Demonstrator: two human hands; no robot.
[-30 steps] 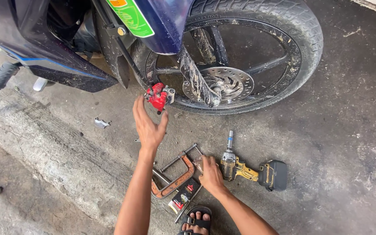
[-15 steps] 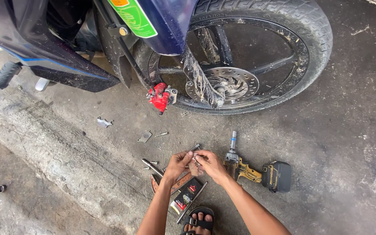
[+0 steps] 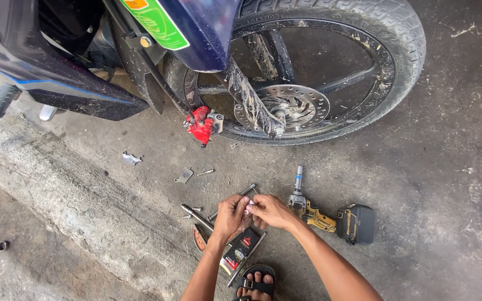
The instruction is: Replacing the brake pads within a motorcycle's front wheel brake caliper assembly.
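Note:
My left hand and my right hand meet low over the concrete, fingers pinched together on a small item that I cannot make out. Under them lie a small red and black package, a clamp and long metal rods. A red brake caliper hangs loose beside the motorcycle's wheel and its brake disc, well above my hands. A cordless impact wrench lies just right of my right hand.
The motorcycle's dark blue body fills the upper left. Small metal parts, a bolt and a clip lie scattered on the concrete. A socket sits far left. My sandalled foot shows at the bottom edge.
My left hand came down from the red brake caliper and joined my right hand over the tools on the ground. The view moved in slightly.

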